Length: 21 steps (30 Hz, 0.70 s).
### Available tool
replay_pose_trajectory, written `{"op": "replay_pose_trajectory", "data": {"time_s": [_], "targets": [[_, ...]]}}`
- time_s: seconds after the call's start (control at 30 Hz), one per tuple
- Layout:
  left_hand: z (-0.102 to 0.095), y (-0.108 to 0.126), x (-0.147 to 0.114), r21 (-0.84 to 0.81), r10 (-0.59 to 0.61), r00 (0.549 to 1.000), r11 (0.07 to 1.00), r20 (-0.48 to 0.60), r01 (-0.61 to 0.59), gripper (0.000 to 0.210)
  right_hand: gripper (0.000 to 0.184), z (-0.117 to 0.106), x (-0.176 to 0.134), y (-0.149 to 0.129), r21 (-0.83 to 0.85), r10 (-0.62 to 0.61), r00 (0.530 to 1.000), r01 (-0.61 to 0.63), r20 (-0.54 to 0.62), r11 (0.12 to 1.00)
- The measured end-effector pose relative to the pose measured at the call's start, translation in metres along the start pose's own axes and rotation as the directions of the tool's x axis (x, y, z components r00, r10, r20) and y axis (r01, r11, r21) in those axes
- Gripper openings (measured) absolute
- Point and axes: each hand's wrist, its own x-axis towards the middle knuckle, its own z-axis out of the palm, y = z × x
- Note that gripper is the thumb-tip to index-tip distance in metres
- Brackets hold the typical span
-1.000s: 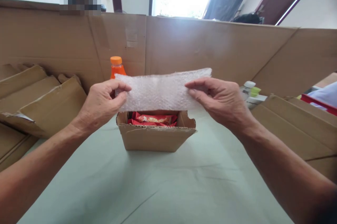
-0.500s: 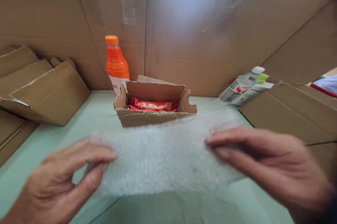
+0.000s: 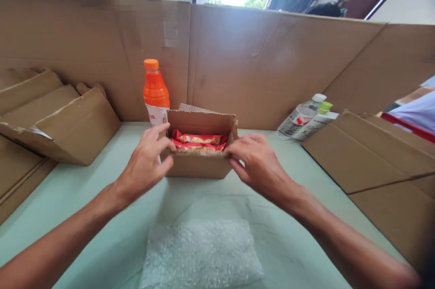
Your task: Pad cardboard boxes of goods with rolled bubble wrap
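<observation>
A small open cardboard box (image 3: 199, 166) stands in the middle of the table with red snack packets (image 3: 200, 140) inside. My left hand (image 3: 149, 153) is at the box's left side, its fingers apart around the front left corner. My right hand (image 3: 253, 155) is at the front right corner, with bent fingertips at the rim and the thumb just below; the fingers look closed on the cardboard. Nearer to me, a sheet of bubble wrap (image 3: 202, 255) lies flat on the table, and neither hand touches it.
Behind the box stands a bottle of orange drink (image 3: 156, 92), beside a clear sheet (image 3: 195, 108). Folded cardboard boxes lie on the left (image 3: 78, 130) and right (image 3: 370, 153). A clear bottle (image 3: 299, 119) leans at the back right. A tall cardboard wall (image 3: 254, 67) closes the far side.
The bubble wrap, held between both hands before, now lies on the table in front. Both hands have let go of it and moved forward to the cardboard box. The view has tilted up slightly.
</observation>
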Motion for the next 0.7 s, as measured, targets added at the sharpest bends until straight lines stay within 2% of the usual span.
{"op": "replay_pose_trajectory", "data": {"time_s": [0.07,0.13,0.2,0.3,0.4,0.43,0.53,0.6,0.7], "targets": [[0.006,0.005,-0.019,-0.004,0.081,0.997,0.997,0.019,-0.081,0.014,0.020,0.007,-0.015,-0.007,0.029,-0.061,0.998,0.061,0.004,0.998],[0.008,0.008,-0.037,0.007,0.138,0.990,0.990,0.010,-0.138,0.022,0.022,0.008,-0.032,-0.013,0.036,-0.085,0.995,0.086,-0.044,0.996],[0.007,0.007,-0.042,0.017,0.153,0.988,0.988,-0.007,-0.153,0.023,0.021,0.008,-0.038,-0.015,0.030,-0.084,0.994,0.087,-0.067,0.996],[0.008,0.002,-0.029,0.038,0.067,0.994,0.997,-0.085,-0.064,0.022,0.022,0.009,-0.032,-0.009,0.025,-0.038,0.991,0.042,-0.128,0.999],[0.009,0.004,-0.032,0.054,-0.040,0.986,0.997,-0.163,0.049,0.044,0.030,0.016,-0.037,-0.006,0.013,0.041,0.971,-0.039,-0.235,0.999],[0.009,0.008,-0.042,0.058,-0.042,0.989,0.997,-0.142,0.051,0.050,0.032,0.019,-0.046,-0.006,0.020,0.064,0.970,-0.061,-0.236,0.998],[0.006,0.025,-0.093,0.056,-0.010,1.000,0.998,0.029,0.008,0.051,0.032,0.030,-0.092,-0.011,0.056,0.187,0.967,-0.180,-0.171,0.982],[0.002,0.036,-0.126,0.072,-0.047,0.997,0.997,0.063,0.042,0.057,0.036,0.035,-0.128,-0.015,0.071,0.359,0.922,-0.352,-0.145,0.933],[-0.004,0.041,-0.154,0.120,-0.181,0.983,0.976,-0.042,0.184,0.072,0.039,0.040,-0.169,-0.021,0.145,0.623,0.779,-0.610,-0.068,0.779]]}}
